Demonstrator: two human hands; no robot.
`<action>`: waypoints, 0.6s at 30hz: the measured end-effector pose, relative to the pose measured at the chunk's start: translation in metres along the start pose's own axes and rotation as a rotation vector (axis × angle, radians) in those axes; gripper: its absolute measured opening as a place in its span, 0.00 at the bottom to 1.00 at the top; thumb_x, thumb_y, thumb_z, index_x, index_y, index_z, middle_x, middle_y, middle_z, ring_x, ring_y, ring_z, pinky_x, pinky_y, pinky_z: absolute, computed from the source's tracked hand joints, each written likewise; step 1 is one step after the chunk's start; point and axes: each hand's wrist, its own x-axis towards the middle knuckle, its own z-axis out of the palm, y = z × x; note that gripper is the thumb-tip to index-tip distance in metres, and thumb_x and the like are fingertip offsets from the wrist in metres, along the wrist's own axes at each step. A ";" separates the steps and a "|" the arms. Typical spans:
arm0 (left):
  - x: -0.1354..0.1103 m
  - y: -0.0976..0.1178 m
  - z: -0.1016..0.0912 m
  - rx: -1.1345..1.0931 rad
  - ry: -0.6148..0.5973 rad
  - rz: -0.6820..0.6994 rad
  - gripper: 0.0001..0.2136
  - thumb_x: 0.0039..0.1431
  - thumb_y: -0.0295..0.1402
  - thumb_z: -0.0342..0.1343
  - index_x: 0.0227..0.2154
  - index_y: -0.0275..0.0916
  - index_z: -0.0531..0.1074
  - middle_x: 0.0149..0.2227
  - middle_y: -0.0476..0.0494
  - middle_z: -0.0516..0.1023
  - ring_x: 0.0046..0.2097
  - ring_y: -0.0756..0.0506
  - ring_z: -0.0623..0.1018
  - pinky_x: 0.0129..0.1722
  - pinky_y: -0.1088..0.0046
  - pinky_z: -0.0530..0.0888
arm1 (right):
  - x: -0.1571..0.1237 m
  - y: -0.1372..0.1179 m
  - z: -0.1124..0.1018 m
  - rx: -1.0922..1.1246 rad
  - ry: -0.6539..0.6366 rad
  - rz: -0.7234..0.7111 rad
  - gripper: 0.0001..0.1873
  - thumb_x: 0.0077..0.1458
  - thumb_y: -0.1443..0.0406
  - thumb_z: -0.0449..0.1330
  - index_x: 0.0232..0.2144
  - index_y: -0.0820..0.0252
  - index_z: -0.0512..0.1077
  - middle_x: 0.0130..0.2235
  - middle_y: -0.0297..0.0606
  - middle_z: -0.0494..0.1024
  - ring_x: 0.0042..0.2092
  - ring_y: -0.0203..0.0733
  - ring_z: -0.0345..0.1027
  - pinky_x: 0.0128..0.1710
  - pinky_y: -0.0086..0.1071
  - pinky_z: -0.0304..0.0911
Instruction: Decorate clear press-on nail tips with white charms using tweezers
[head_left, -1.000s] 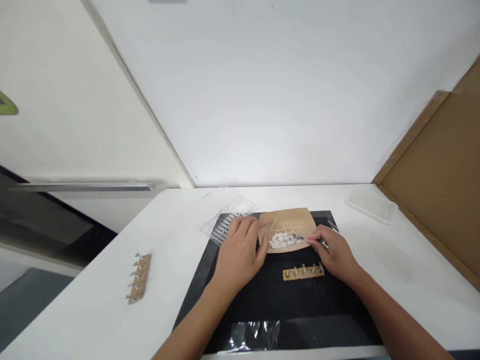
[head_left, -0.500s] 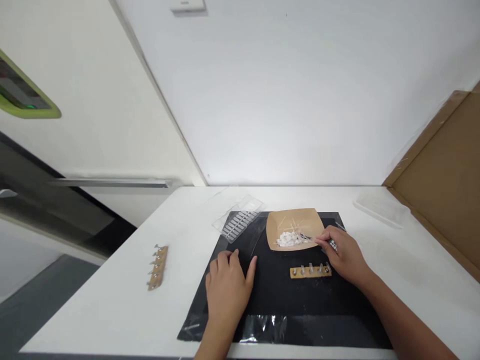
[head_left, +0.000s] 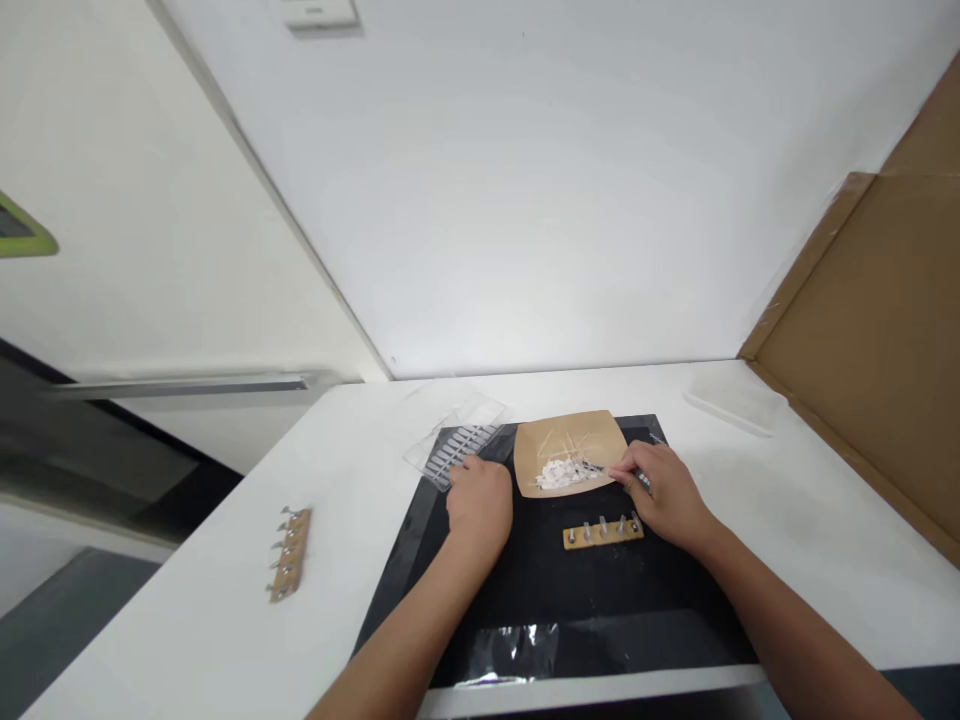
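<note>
My left hand is at the near right end of a clear plastic tray of nail tips, fingers curled in; the fingertips are hidden, so I cannot tell whether they grip it. My right hand pinches a slim tool with a patterned handle. Its dark thin end reaches into a brown paper tray, at the right side of a heap of white bits. Thin pale sticks lie behind the heap. Just below stands a wooden strip with several clear nail tips upright on it.
A black mat lies under the trays on the white table. At the left is a second wooden strip with metal stands. A clear lid-like tray lies at the back right, beside a cardboard panel.
My left hand has gone from lying spread on the mat to the nail-tip tray, fingers now curled. My right hand keeps the tool in the paper tray. The view has shifted slightly.
</note>
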 end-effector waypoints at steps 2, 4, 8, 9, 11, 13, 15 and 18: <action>0.004 -0.009 -0.006 -0.008 -0.012 -0.015 0.17 0.61 0.18 0.49 0.45 0.27 0.82 0.47 0.20 0.79 0.49 0.33 0.82 0.42 0.65 0.78 | 0.000 0.001 0.001 0.010 0.009 0.019 0.11 0.72 0.63 0.58 0.33 0.55 0.68 0.36 0.35 0.78 0.37 0.45 0.72 0.42 0.40 0.58; 0.005 -0.019 -0.016 -0.012 -0.010 -0.066 0.17 0.63 0.21 0.49 0.47 0.26 0.81 0.46 0.19 0.79 0.46 0.32 0.83 0.41 0.63 0.79 | 0.001 0.000 0.002 0.019 0.017 0.035 0.11 0.72 0.63 0.58 0.33 0.55 0.68 0.36 0.35 0.78 0.37 0.45 0.71 0.42 0.40 0.58; -0.004 -0.026 -0.040 -0.020 0.095 -0.183 0.17 0.68 0.22 0.42 0.51 0.23 0.74 0.42 0.21 0.80 0.44 0.32 0.84 0.37 0.63 0.79 | 0.002 -0.003 0.005 0.045 0.000 0.034 0.10 0.71 0.64 0.58 0.33 0.55 0.69 0.36 0.35 0.79 0.37 0.44 0.72 0.43 0.40 0.58; -0.006 -0.022 -0.045 -0.035 0.148 -0.177 0.17 0.67 0.20 0.41 0.51 0.24 0.73 0.40 0.24 0.81 0.43 0.33 0.84 0.35 0.65 0.78 | 0.002 -0.004 0.005 0.055 -0.007 0.030 0.10 0.71 0.64 0.59 0.33 0.55 0.70 0.36 0.35 0.80 0.37 0.44 0.72 0.43 0.40 0.57; -0.005 -0.011 -0.047 -0.082 0.233 -0.106 0.18 0.67 0.18 0.40 0.51 0.25 0.72 0.35 0.28 0.81 0.42 0.34 0.84 0.33 0.66 0.77 | 0.003 -0.007 0.006 0.070 -0.017 0.020 0.10 0.71 0.64 0.59 0.33 0.55 0.70 0.37 0.35 0.81 0.38 0.44 0.73 0.44 0.40 0.57; 0.002 0.002 -0.040 -0.148 0.355 0.006 0.18 0.70 0.19 0.40 0.55 0.24 0.70 0.36 0.29 0.82 0.43 0.34 0.84 0.36 0.66 0.78 | 0.003 -0.010 0.006 0.075 -0.013 0.005 0.11 0.72 0.64 0.58 0.33 0.55 0.69 0.37 0.35 0.81 0.38 0.43 0.74 0.45 0.40 0.58; 0.013 0.011 -0.025 -0.245 0.508 0.044 0.19 0.74 0.25 0.41 0.62 0.24 0.67 0.40 0.28 0.83 0.45 0.35 0.84 0.41 0.65 0.78 | 0.003 -0.012 0.006 0.072 0.003 -0.014 0.11 0.72 0.65 0.58 0.33 0.55 0.68 0.36 0.34 0.80 0.38 0.43 0.74 0.45 0.40 0.58; 0.021 0.015 -0.001 -0.319 0.680 0.134 0.20 0.76 0.28 0.40 0.63 0.27 0.68 0.45 0.27 0.83 0.48 0.37 0.84 0.44 0.66 0.77 | 0.003 -0.014 0.006 0.068 0.041 -0.025 0.10 0.72 0.64 0.57 0.34 0.55 0.67 0.35 0.34 0.79 0.37 0.43 0.73 0.44 0.40 0.58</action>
